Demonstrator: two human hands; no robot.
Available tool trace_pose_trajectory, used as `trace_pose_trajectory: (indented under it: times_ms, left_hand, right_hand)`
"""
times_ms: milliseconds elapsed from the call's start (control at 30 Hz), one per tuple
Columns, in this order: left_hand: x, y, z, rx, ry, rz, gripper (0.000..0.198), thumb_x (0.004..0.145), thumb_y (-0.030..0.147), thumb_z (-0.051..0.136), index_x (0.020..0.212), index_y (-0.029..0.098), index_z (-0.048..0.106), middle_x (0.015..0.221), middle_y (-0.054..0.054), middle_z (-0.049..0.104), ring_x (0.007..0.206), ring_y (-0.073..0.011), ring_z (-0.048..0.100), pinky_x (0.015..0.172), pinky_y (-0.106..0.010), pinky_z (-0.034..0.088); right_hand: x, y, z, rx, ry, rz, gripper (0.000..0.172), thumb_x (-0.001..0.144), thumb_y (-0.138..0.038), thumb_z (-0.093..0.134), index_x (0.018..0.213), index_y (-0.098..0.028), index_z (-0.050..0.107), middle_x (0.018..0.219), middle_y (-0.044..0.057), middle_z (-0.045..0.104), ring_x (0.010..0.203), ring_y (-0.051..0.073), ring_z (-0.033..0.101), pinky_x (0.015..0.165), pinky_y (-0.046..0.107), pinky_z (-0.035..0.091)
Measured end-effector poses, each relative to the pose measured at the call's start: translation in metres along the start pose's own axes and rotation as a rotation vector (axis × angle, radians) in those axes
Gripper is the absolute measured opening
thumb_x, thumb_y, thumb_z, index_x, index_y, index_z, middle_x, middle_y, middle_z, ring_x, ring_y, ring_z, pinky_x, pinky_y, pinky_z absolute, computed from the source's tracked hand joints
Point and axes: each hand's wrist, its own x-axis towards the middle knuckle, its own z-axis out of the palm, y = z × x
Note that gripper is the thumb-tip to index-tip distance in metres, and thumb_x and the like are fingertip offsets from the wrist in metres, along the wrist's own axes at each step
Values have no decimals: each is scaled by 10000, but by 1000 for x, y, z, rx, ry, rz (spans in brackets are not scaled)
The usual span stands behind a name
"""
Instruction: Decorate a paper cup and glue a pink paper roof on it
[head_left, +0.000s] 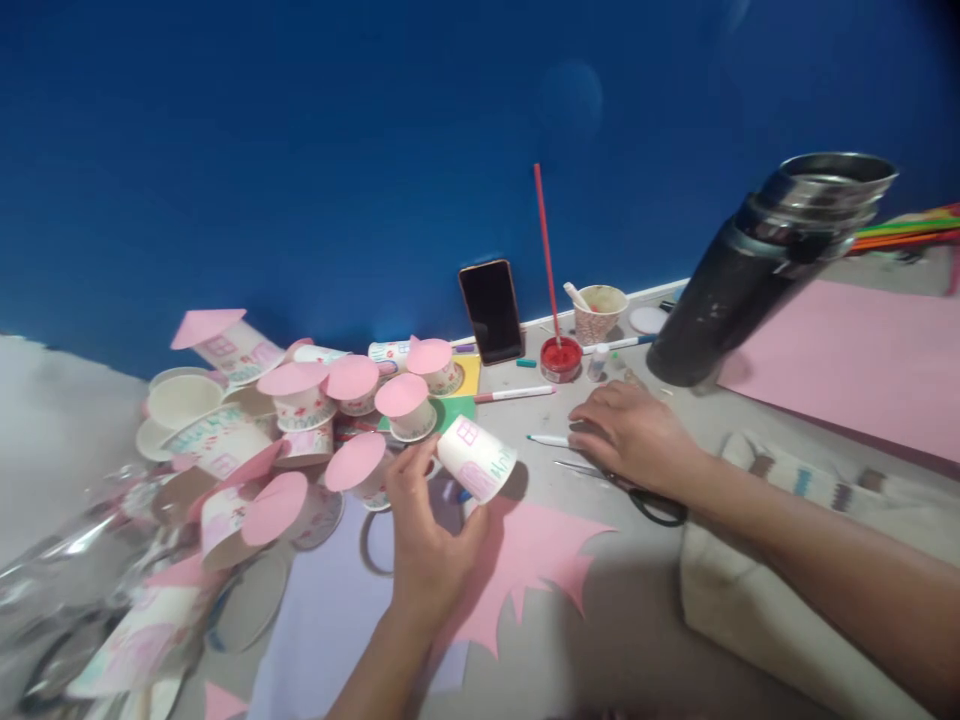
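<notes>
a dark blue wall (300,150) is seen behind a grey desk (637,640); at the far left, crumpled clear plastic (75,560) is heaped beside a crowd of paper cups with pink tops (300,408), some upright and some tipped over, apparently gathered there so as to be kept apart from the hands; a lilac sheet (322,605) is laid in front of them, with a ring (365,545), perhaps of tape, near its far end; next, a white paper cup (478,457) is pinched between the thumb and fingers of the left hand (435,520); it is held tilted near a jagged pink scrap (517,560), perhaps so that its drawn window can be looked at; behind, a phone (491,312) seems to be propped against the wall, likely to keep its screen in sight; beside it are set a red pot (561,362), with a red stick (545,240) stood in it, and a patterned cup (596,325); the right hand (626,430) is rested palm down with fingers bent, at the end of a teal-tipped marker (551,440); whether the marker is gripped cannot be told; the scissors (660,508) are partly covered by this hand, which would hinder their being lifted; farther right, part of a pink sheet (855,370) is hidden by a dark flask (720,270), and a pale cloth (720,570) is crossed by the forearm.
</notes>
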Motion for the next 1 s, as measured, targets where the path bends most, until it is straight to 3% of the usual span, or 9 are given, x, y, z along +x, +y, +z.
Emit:
trace_pose_trajectory:
  times_ms: [100,200,333,600,733,867,1000]
  left_hand:
    - [0,-1,0,-66,-12,-108,746,813,268,768,1476,329,434,1388,-103,471,1270,-335,521,1096,-589,467]
    - [0,-3,1,-136,-17,-178,782,799,281,798,1486,323,428,1410,-100,482,1253,-314,559,1096,-545,502]
    - [-1,-5,2,-202,-26,-166,762,808,280,796,1484,296,443,1450,-105,476,1309,-298,545,1113,-487,519]
    - [3,4,-1,-480,-5,-353,784,743,290,819,1459,291,501,1486,-104,518,1426,-327,485,1111,-434,501]
    - [7,6,-1,-588,6,-416,738,709,277,818,1396,266,550,1440,-109,561,1390,-317,514,1035,-390,533]
    - [5,2,2,-527,23,-360,707,731,219,774,1392,267,526,1416,-106,530,1358,-303,525,1039,-411,538]
    - [-5,3,5,-157,-3,-49,744,735,87,681,1427,259,470,1401,-119,463,1356,-305,487,1087,-465,509]
  right_hand:
    - [1,7,-23,-48,58,208,242,994,-273,540,878,-221,746,926,84,779,898,271,690,692,347,428]
    - [0,13,-39,-155,-71,339,220,975,-289,550,887,-225,741,902,81,785,795,264,698,588,336,350]
    - [0,15,-36,-223,-208,256,154,944,-274,606,963,-204,742,1020,117,778,884,295,713,584,335,352]
    - [3,25,-21,-228,-232,194,141,930,-211,590,892,-175,722,1004,135,748,1011,312,685,667,332,420]
    - [4,17,-27,-151,-188,238,167,952,-273,551,944,-201,702,994,100,755,929,273,682,672,320,407]
    - [2,13,-28,20,-130,277,199,969,-354,518,981,-233,676,905,51,747,777,221,663,637,303,370]
    - [-2,20,-16,45,-117,239,225,964,-419,519,970,-249,667,906,48,737,770,232,653,636,309,358]
